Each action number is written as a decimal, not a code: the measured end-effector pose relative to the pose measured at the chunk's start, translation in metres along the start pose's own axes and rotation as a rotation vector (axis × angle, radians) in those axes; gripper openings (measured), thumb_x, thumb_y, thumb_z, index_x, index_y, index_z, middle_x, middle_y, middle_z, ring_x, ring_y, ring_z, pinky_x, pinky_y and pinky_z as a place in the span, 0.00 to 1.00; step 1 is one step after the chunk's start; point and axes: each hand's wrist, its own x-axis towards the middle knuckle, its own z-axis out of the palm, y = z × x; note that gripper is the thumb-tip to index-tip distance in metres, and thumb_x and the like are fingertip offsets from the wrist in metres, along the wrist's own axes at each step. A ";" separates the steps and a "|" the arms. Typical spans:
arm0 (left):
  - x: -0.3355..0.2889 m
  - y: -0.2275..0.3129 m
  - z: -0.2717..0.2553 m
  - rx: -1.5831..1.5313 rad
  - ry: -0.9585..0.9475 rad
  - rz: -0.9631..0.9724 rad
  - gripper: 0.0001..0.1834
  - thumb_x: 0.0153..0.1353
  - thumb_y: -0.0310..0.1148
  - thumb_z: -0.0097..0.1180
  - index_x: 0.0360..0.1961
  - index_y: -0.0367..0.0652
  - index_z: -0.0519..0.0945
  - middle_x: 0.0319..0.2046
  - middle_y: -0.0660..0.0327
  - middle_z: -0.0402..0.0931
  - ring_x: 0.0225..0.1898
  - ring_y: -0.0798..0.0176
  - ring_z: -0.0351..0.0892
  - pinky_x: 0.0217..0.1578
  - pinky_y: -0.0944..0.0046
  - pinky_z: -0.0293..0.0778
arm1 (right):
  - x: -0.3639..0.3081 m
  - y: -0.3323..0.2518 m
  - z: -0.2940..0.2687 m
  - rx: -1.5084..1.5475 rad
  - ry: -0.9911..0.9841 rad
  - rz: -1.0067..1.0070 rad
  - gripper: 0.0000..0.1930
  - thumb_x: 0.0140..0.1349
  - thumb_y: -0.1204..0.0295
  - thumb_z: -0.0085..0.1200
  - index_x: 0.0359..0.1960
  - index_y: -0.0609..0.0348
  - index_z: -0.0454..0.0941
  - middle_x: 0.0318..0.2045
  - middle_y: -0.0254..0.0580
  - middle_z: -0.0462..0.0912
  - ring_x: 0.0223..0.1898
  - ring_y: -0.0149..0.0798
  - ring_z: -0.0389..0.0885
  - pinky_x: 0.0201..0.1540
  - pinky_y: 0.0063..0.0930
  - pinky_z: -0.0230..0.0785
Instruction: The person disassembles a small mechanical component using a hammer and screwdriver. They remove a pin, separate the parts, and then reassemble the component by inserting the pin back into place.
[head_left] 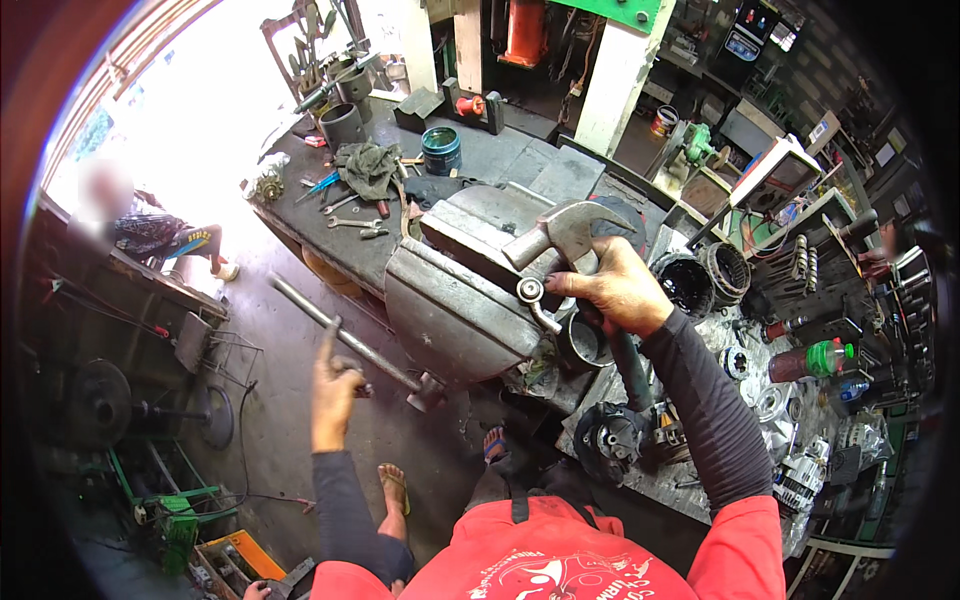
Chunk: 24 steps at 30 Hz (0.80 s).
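Roughly, largest first:
Workbench [500, 155]: grey steel top, runs from 11 o'clock down to 4 o'clock, cluttered with tools and parts.
Bench vise [460, 290]: big grey cast body at frame centre, mounted on the bench's near edge.
Vise handle bar [345, 335]: long steel rod, slants from 9 o'clock of the vise down toward its screw end at about 7 o'clock of the vise.
Left hand [335, 390]: at 7 o'clock of the vise, fingers curled shut around the handle bar near its middle, thumb up.
Hammer [570, 235]: claw hammer, steel head above the vise top at 1 o'clock of centre, dark handle running down to 5 o'clock.
Right hand [615, 290]: closed fist gripping the hammer handle just below the head, touching the vise's right side.
Alternator part [612, 440]: dark round housing on the bench, at 6 o'clock of the right hand, near the hammer handle's lower end.
Metal ring [585, 340]: cylindrical sleeve just under the right hand, beside the vise; partly hidden, possibly clamped, cannot tell.
Rag [368, 165]: grey-green cloth at 11 o'clock of the vise.
Green tin [441, 150]: round can at 12 o'clock, just right of the rag.
Wrenches [350, 222]: small, loose, below the rag.
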 end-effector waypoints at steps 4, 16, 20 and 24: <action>-0.019 -0.104 0.058 0.605 -0.096 -0.081 0.31 0.56 0.18 0.59 0.64 0.38 0.73 0.43 0.53 0.85 0.36 0.59 0.85 0.41 0.58 0.83 | -0.002 -0.003 -0.001 0.011 0.011 -0.062 0.19 0.57 0.68 0.74 0.42 0.72 0.84 0.24 0.38 0.84 0.19 0.27 0.77 0.22 0.26 0.69; -0.071 0.005 0.071 -0.517 -0.490 -0.047 0.34 0.53 0.24 0.67 0.65 0.34 0.75 0.35 0.53 0.83 0.34 0.55 0.86 0.36 0.55 0.85 | 0.007 0.011 -0.001 0.032 -0.053 -0.191 0.20 0.58 0.67 0.74 0.46 0.69 0.85 0.27 0.35 0.84 0.23 0.26 0.78 0.27 0.26 0.73; -0.058 0.056 0.083 -0.352 -0.080 0.430 0.20 0.64 0.22 0.61 0.58 0.31 0.79 0.34 0.55 0.80 0.32 0.63 0.80 0.34 0.61 0.81 | 0.008 0.019 0.000 0.088 -0.072 -0.229 0.19 0.58 0.75 0.70 0.50 0.71 0.83 0.40 0.41 0.88 0.42 0.31 0.83 0.51 0.31 0.76; -0.056 0.086 0.095 0.034 0.347 0.845 0.13 0.71 0.25 0.57 0.54 0.32 0.80 0.38 0.55 0.81 0.28 0.65 0.79 0.27 0.66 0.76 | 0.008 0.020 0.000 0.097 -0.048 -0.272 0.22 0.57 0.75 0.69 0.53 0.71 0.82 0.44 0.42 0.87 0.45 0.32 0.83 0.54 0.30 0.75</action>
